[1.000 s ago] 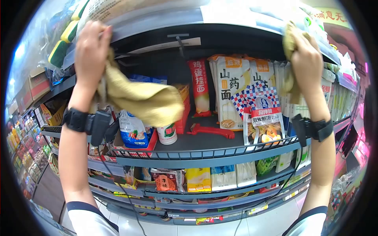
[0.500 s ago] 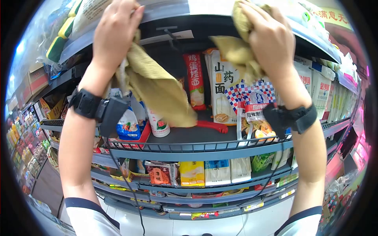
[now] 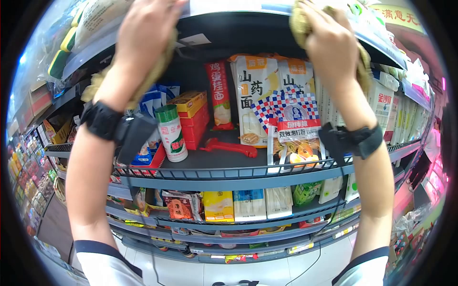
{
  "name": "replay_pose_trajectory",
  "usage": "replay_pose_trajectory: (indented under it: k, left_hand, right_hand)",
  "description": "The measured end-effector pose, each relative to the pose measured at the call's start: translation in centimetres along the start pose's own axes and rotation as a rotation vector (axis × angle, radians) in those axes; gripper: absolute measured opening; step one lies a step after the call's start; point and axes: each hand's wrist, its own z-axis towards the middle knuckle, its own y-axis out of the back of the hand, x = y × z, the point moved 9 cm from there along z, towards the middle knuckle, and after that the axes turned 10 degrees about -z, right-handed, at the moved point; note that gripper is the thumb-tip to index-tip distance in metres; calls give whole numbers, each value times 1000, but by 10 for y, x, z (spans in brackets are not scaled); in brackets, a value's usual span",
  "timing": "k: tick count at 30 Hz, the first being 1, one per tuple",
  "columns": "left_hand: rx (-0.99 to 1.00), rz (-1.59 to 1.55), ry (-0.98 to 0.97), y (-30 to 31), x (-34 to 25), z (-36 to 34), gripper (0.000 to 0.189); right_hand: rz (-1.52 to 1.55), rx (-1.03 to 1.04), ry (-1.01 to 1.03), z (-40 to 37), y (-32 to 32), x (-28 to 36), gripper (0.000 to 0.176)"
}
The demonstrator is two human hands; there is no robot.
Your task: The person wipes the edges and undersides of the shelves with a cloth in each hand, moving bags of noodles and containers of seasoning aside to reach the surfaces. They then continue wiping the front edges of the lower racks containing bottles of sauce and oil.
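Observation:
My left hand is raised at the top left, closed on a tan cloth that hangs behind my wrist and forearm. Part of its fingers is lost at the upper edge. My right hand, also raised, grips a second tan cloth, whose loose end falls behind the wrist. Both hands are level with the upper shelf edge, in front of it. On the shelf below them stand a red noodle packet, white noodle bags and a blue-checked powder pouch.
A white bottle with a green cap stands by stacked red boxes. A red-handled object lies at the front, behind a wire guard. Lower shelves hold more packets, such as a yellow one. Cables hang from both wrist straps.
The left cloth has swung from in front of the shelf to behind my left forearm, uncovering the boxes. The right cloth's loose end has moved to the right. The view has shifted slightly.

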Motion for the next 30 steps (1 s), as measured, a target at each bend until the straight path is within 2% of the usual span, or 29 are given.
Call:
replay_pose_trajectory:
  k: [1, 3, 4, 5, 6, 7, 9, 11, 14, 17, 18, 19, 21, 24, 26, 29, 30]
  left_hand:
    - [-7, -7, -48, -10, -11, 8, 17]
    - [-17, -5, 6, -14, -26, 15, 14]
    - [-48, -18, -54, -15, -26, 12, 17]
    - [-30, 22, -23, -13, -17, 7, 16]
    - [-29, 70, -5, -8, -2, 0, 16]
    - [-26, 117, 13, 0, 18, -11, 15]
    - [44, 508, -333, 13, 30, -35, 16]
    - [44, 191, 232, 41, 79, -45, 16]
    - [17, 209, 120, 26, 50, -28, 17]
    - [-107, 132, -33, -5, -1, 0, 15]
    - [-73, 84, -37, -17, -11, 9, 15]
    - [-40, 37, -40, -27, -22, 17, 15]
    - [-20, -60, -11, -41, -49, 34, 14]
    - [-23, 29, 16, -41, -44, 32, 14]
    - [-5, 119, 14, -34, -28, 24, 16]
    - [63, 161, 231, -22, 4, 12, 17]
    - [53, 168, 238, -22, 0, 15, 17]
  right_hand:
    - [156, 23, -86, 11, 11, 9, 26]
    - [173, 15, -63, 9, 9, -1, 25]
    - [65, 37, -23, 1, 4, -9, 31]
    - [-46, 60, 14, -10, -3, -24, 39]
    - [-65, -52, 46, -20, 3, -42, 29]
    - [-109, 11, 17, -33, -3, -70, 32]
    - [-258, 101, -89, -63, -14, -141, 31]
    - [-397, 203, -208, -96, -21, -217, 33]
    - [-355, 175, -157, -86, -19, -201, 31]
    - [-163, 84, -108, -51, -15, -112, 28]
    - [-101, 60, -40, -39, -12, -88, 30]
    - [-50, -61, 23, -31, -7, -71, 32]
    - [16, 50, 4, -20, -4, -61, 37]
    - [-6, 96, -31, -45, -10, -104, 37]
    - [-104, 75, -14, -69, -13, -159, 35]
    - [-162, 149, -85, -109, -19, -252, 34]
    - [-182, 142, -28, -113, -17, -266, 34]
